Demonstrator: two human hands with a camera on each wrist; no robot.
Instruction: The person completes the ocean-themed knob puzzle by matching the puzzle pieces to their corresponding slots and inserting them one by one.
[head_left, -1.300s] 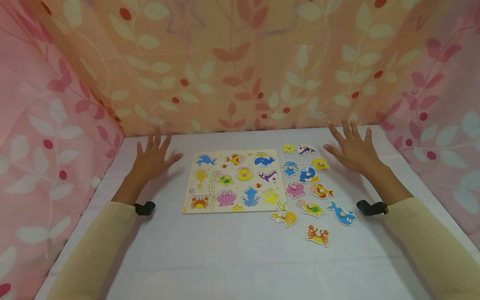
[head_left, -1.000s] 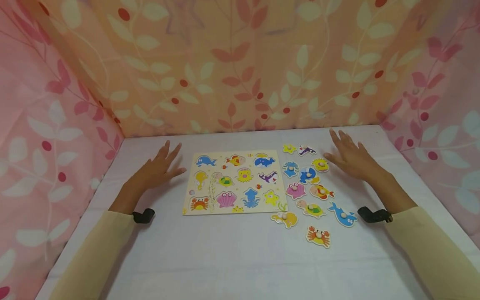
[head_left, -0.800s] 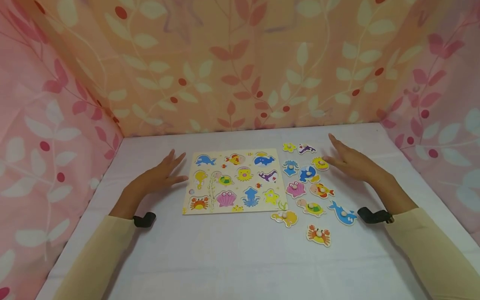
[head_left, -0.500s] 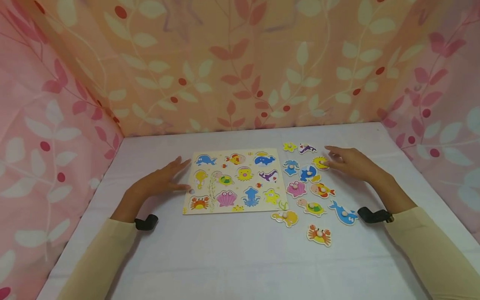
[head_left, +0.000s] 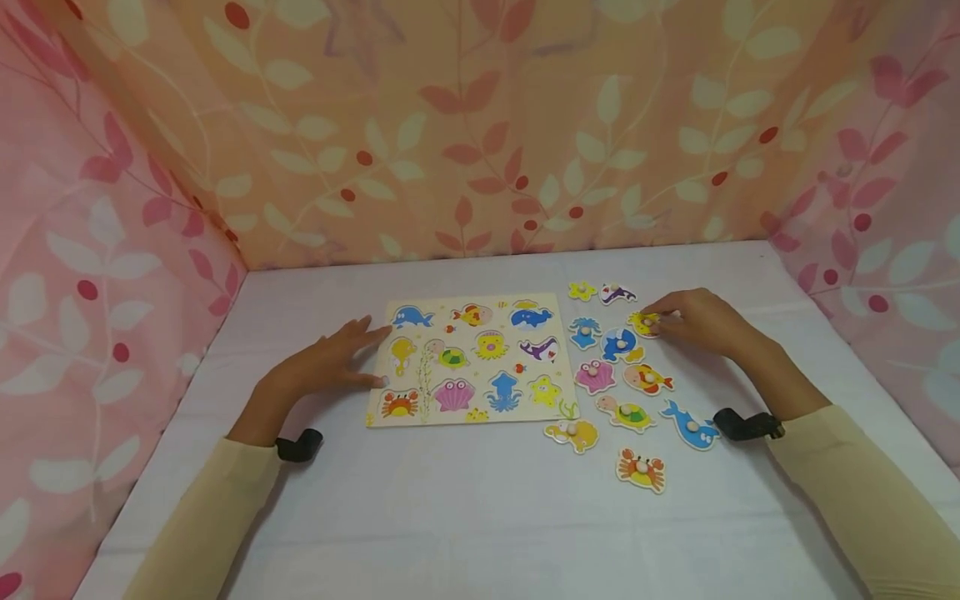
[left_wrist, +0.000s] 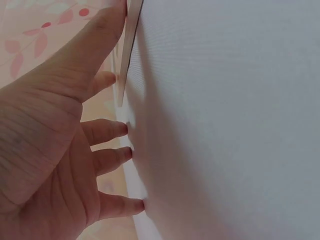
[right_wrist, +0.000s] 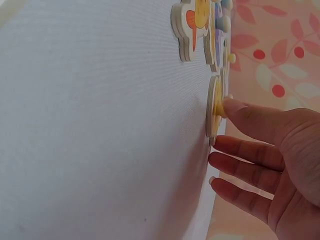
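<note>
A wooden sea-animal puzzle board lies flat on the white table in the head view. My left hand rests at its left edge, thumb and index finger touching the board; the left wrist view shows the other fingers extended down to the cloth. To the right, my right hand is at the round yellow octopus puzzle piece. In the right wrist view the thumb presses the piece's yellow knob, the index finger being hidden behind it. The remaining fingers reach down beside the piece.
Several knobbed pieces lie right of the board: a blue whale, a red-yellow fish, a turtle, a blue dolphin, a crab, a seahorse, a pink shell. Floral curtain surrounds the table.
Both hands have come down from raised, spread positions. The left moved right onto the board's edge; the right lowered and closed its fingertips at the yellow octopus piece's knob.
</note>
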